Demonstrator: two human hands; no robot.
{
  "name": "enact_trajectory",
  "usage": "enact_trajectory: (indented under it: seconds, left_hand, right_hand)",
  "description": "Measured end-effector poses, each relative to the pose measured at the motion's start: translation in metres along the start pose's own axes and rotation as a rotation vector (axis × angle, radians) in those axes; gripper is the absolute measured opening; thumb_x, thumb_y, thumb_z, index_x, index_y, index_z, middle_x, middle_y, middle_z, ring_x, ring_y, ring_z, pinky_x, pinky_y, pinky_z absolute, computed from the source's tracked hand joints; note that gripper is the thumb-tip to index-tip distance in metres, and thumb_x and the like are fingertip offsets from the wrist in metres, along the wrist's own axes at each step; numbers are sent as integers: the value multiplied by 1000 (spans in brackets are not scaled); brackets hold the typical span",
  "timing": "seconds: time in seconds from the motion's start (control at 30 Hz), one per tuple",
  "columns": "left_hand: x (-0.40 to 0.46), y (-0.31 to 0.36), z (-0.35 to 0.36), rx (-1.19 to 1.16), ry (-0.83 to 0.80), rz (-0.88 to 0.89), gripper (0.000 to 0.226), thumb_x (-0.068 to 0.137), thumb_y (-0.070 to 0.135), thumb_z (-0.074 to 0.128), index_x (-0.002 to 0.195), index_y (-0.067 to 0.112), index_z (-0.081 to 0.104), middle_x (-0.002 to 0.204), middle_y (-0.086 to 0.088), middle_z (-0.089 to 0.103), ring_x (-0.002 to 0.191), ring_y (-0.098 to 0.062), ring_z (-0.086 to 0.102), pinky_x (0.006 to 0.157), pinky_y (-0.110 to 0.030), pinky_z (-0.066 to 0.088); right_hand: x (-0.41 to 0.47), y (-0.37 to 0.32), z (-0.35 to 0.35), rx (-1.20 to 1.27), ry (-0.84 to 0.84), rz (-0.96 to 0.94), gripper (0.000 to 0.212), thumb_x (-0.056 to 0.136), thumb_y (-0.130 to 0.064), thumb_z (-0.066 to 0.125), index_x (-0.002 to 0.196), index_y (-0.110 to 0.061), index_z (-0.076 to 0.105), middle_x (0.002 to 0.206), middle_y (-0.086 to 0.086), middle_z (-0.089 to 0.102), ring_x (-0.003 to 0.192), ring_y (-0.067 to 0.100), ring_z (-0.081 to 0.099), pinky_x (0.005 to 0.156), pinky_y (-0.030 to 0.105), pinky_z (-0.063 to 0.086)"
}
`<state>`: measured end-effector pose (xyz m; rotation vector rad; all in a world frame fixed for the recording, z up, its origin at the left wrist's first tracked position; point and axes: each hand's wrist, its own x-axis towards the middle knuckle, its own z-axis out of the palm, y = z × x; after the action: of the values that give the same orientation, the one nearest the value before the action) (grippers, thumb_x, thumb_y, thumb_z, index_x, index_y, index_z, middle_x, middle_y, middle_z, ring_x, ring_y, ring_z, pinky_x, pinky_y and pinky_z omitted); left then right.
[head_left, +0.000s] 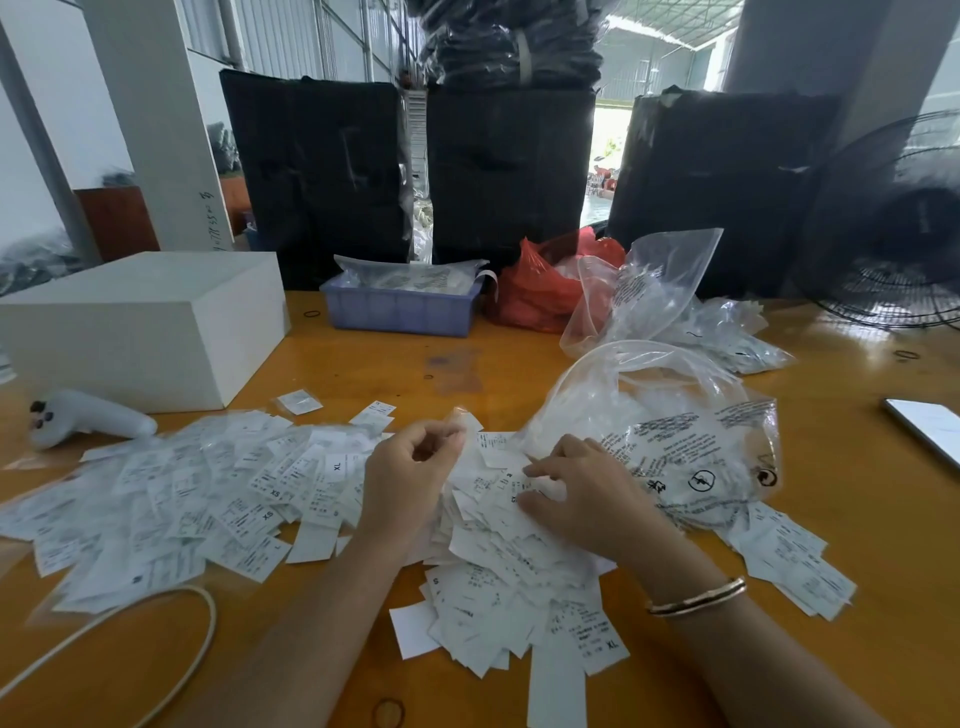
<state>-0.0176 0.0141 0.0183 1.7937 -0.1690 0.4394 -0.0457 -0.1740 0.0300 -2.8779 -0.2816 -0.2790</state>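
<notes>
The bench (519, 353) carries two heaps of size labels. The left heap (208, 493) is the larger; its labels appear sleeved in clear film and are judged finished. The near centre heap (498, 571) is loose and unsleeved, so a large share of the work remains.

Containers:
- White box (140, 322), far left: closed, contents not visible.
- Large clear bag (649, 415), right of centre: open, holds clear film pieces.
- Blue tray (400, 312), far centre: holds bagged printed items.
- Red bag (540, 291): contents unclear.

The right hand (587, 493) rests on the loose heap, fingers extended. The left hand (410, 467) pinches a clear sleeve (464, 418) above the labels.
</notes>
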Motion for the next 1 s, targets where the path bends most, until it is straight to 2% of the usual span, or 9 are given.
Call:
enact_trajectory:
  seconds: [0.13, 0.23, 0.3, 0.37, 0.53, 0.6, 0.73, 0.83, 1.0]
  left_hand:
    - [-1, 2, 2, 51, -20, 14, 24, 88, 19, 63, 76, 40, 65, 72, 16, 63, 64, 6, 55, 54, -6, 41]
    - [-3, 3, 3, 79, -46, 27, 22, 88, 19, 63, 78, 38, 66, 79, 17, 64, 74, 6, 58, 57, -3, 41]
    - [-3, 1, 3, 78, -54, 42, 18, 87, 23, 65, 76, 36, 66, 74, 17, 65, 75, 7, 58, 58, -3, 42]
    - [-3, 0, 2, 77, -65, 63, 12, 86, 27, 67, 75, 32, 66, 72, 19, 65, 75, 2, 60, 61, -6, 45]
    - [-5, -1, 2, 136, -85, 173, 7, 83, 24, 71, 78, 24, 66, 69, 16, 64, 73, 1, 59, 64, -12, 48]
    - [-6, 1, 2, 196, -88, 257, 7, 83, 21, 71, 81, 23, 65, 71, 17, 63, 76, 4, 58, 64, -9, 46]
    - [-8, 4, 1, 283, -101, 338, 5, 84, 23, 71, 88, 21, 68, 74, 14, 63, 74, -2, 59, 63, -10, 45]
    - [-9, 5, 0, 324, -94, 354, 2, 85, 23, 69, 86, 22, 69, 75, 12, 64, 75, -4, 59, 67, -22, 49]
    - [-9, 5, 0, 353, -123, 424, 2, 86, 20, 68, 85, 22, 69, 74, 19, 60, 76, -4, 57, 68, -24, 49]
  right_hand:
    - [2, 0, 1, 50, -56, 12, 42, 87, -54, 53, 121, -30, 59, 115, -9, 45, 103, 8, 41, 86, 23, 35]
    - [3, -3, 3, 231, -19, 21, 25, 85, -39, 64, 105, -28, 57, 107, -10, 44, 92, 7, 46, 76, 15, 36]
    - [4, -7, 5, 414, 37, 59, 14, 83, -29, 68, 88, -28, 55, 100, -9, 47, 79, 5, 47, 66, 13, 35]
    - [4, -10, 4, 631, 96, 154, 14, 83, -24, 68, 75, -27, 57, 94, -7, 52, 70, 6, 46, 63, 18, 37]
    - [-2, -10, -9, 1283, 188, 334, 21, 83, -12, 66, 66, -23, 63, 61, -12, 59, 56, 3, 49, 54, 14, 37]
    - [-4, -8, -12, 1363, 215, 347, 19, 84, -12, 65, 68, -23, 64, 57, -15, 58, 58, 5, 46, 56, 16, 35]
    - [-6, -11, -15, 1034, 426, 184, 16, 85, -13, 66, 76, -27, 63, 72, -9, 61, 66, 8, 49, 61, 18, 41]
    - [-9, -14, -20, 711, 583, -6, 24, 84, -13, 68, 80, -35, 63, 78, -5, 61, 70, 4, 49, 65, 12, 40]
    - [-9, -23, -18, 401, 707, -294, 11, 81, -6, 68, 86, -13, 73, 81, -14, 63, 77, 13, 51, 70, 20, 41]
